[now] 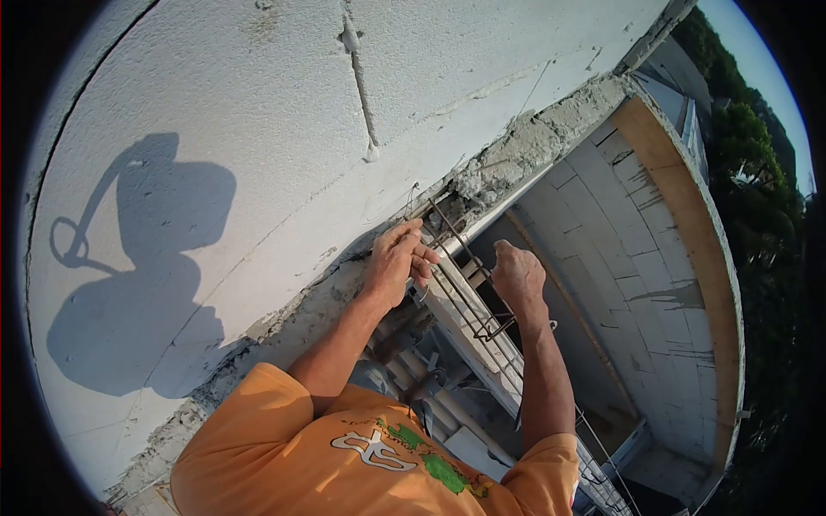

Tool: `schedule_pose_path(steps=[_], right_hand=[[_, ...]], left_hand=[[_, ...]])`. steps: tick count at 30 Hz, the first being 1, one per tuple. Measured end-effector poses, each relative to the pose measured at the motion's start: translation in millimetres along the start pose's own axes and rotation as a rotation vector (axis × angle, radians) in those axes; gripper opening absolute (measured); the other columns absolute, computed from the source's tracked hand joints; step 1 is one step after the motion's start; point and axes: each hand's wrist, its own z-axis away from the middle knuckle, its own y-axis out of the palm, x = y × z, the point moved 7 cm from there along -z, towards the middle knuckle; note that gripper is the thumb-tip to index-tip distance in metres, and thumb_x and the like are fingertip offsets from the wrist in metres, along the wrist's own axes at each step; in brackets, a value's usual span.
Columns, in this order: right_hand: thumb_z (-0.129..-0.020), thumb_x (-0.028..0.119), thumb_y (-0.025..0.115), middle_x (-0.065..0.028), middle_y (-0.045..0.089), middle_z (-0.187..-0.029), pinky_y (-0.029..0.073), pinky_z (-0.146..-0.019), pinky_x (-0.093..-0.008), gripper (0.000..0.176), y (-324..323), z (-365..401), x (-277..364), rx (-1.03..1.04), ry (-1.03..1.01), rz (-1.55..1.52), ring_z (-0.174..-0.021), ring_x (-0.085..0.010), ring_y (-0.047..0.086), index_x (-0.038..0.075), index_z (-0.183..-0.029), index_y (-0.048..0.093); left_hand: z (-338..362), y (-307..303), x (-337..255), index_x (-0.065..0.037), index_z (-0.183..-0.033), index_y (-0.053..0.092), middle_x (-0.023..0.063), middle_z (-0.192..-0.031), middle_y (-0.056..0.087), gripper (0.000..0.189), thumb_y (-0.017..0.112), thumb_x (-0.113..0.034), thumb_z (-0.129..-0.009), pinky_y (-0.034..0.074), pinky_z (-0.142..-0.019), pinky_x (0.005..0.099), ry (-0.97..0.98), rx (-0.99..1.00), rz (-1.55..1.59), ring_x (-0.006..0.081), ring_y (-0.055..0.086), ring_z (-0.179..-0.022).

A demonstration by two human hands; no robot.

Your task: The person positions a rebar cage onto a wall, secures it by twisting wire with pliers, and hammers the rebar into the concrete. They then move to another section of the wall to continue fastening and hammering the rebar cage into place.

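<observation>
Rods (pixel 471 314) are lying along a narrow ledge (pixel 456 323) near the white wall (pixel 284 77). The left hand (pixel 397 262) is keeping its fingers half bent beside them, the right hand (pixel 519 279) its fingers curled tight; whether either is gripping anything, I cannot tell.

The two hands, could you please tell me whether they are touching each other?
No, the left hand and the right hand are apart, with metal bars showing between them.

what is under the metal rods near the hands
A long pale beam shows under the metal rods. Further along, the right forearm covers a stretch, so what lies beneath there cannot be seen.
</observation>
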Motion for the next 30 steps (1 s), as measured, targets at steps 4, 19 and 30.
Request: schedule_pose_path(steps=[4,19,30], right_hand=[[-0.089,0.011,0.053,-0.0193,0.068,-0.082,0.050,-0.071,-0.0410,0.026,49.6,-37.5,-7.4,-0.029,-0.164,-0.412,-0.079,-0.0302,0.067,-0.002,-0.109,0.065],[-0.087,0.015,0.057,-0.0132,0.070,-0.089,0.049,-0.077,-0.0364,0.024,64.6,-43.8,-15.2,0.172,0.059,-0.709,-0.076,-0.0221,0.062,-0.001,-0.102,0.068],[-0.096,0.011,0.053,0.0021,0.047,-0.062,0.028,-0.042,-0.0251,0.020,97.7,-38.5,-17.3,0.496,0.428,-1.438,-0.048,-0.0072,0.035,-0.002,-0.108,0.062]], left_hand=[[-15.9,4.5,5.7,0.007,-0.142,0.028,0.0155,-0.070,0.064,0.050,0.039,-0.017,-0.100,0.041,-0.036,0.0255,-0.134,0.031,-0.230,0.0114,0.053,-0.045],[-33.5,26.2,12.4,0.006,-0.123,0.044,0.0141,-0.069,0.065,0.034,0.037,-0.018,-0.100,0.036,-0.035,0.0245,-0.195,0.072,-0.215,0.0095,0.047,-0.040],[-50.5,53.7,-22.1,0.007,-0.130,0.046,0.0103,-0.061,0.063,0.042,0.040,-0.020,-0.098,0.050,-0.053,0.0332,0.089,0.040,-0.874,0.0159,0.058,-0.048]])
